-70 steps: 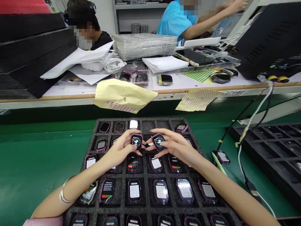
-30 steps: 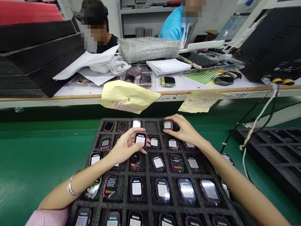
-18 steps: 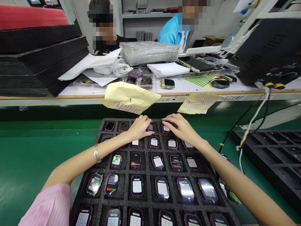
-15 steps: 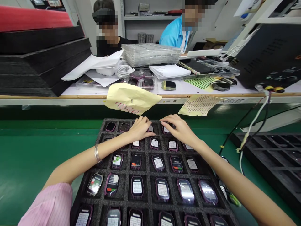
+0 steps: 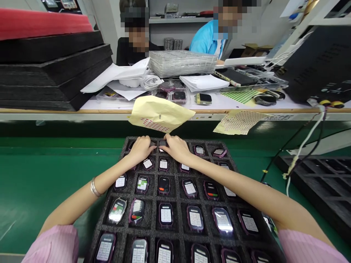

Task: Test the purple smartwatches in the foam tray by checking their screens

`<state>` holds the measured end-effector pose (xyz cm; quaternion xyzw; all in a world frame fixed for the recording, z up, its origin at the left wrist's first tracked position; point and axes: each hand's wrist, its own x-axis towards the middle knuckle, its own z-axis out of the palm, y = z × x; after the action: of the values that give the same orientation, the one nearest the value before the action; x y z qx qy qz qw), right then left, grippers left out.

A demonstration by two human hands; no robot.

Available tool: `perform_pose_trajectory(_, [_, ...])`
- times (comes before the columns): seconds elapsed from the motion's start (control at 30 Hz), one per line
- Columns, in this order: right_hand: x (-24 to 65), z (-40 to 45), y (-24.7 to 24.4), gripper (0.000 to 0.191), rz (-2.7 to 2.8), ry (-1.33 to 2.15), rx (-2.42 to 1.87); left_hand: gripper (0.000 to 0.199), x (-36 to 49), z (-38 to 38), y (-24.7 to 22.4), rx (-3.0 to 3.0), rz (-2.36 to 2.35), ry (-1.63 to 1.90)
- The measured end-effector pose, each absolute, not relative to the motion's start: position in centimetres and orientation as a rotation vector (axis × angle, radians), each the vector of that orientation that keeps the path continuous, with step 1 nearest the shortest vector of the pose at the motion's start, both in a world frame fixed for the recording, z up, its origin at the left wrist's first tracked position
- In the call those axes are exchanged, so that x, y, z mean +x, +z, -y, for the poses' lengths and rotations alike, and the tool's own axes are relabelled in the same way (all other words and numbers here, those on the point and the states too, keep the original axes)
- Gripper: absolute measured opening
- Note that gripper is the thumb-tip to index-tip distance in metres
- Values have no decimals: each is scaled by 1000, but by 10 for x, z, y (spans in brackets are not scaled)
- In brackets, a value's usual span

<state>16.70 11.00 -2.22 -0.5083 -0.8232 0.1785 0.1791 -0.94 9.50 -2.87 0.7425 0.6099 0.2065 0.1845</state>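
A black foam tray [image 5: 175, 199] holds rows of smartwatch bodies without straps, many with lit white grid screens. Both hands are over its far row. My left hand [image 5: 140, 149] curls over a far-row compartment, its thumb and fingers around a dark smartwatch [image 5: 153, 144] that is mostly hidden. My right hand [image 5: 178, 149] has thumb and fingers closed about the edges of the neighbouring smartwatch [image 5: 163, 144]. Nearer me, a tilted smartwatch [image 5: 147, 163] and an upright smartwatch [image 5: 163, 164] lie in the second row. At the far right corner, a purple-edged smartwatch [image 5: 219, 152] sits askew.
Beyond the tray runs a bench edge [image 5: 109, 116] with hanging yellow sheets [image 5: 161, 113]. Stacked black foam trays [image 5: 55, 80] stand left, clear plastic trays [image 5: 182, 63] in the middle. Cables [image 5: 304, 142] hang at right above another foam tray [image 5: 315, 182]. Two people sit across the bench.
Both hands have moved left along the far row, the right one leaving a smartwatch now uncovered. The far-right smartwatches have come into sight. The view has shifted slightly.
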Motion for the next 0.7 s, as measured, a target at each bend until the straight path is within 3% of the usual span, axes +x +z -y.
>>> perform_pose_trajectory(0.1, [165, -111, -25, 34, 2188, 638, -1455, 15, -14, -97, -28, 1951, -1609, 710])
perform_pose_trajectory(0.23, [176, -105, -15, 22, 2093, 948, -1228, 30, -17, -81, -15, 1703, -1350, 881])
perform_pose_trajectory(0.37, [192, -85, 5, 30, 1939, 1260, -966, 43, -12, -53, 5, 1454, -1110, 951])
perform_pose_trajectory(0.5, [203, -67, 14, 27, 1442, 1795, -796, 42, -4, -35, 20, 1082, -877, 1060])
perform_pose_trajectory(0.7, [207, -53, 13, 34, 1303, 1963, -823, 34, -3, -24, 15, 1246, -973, 1029])
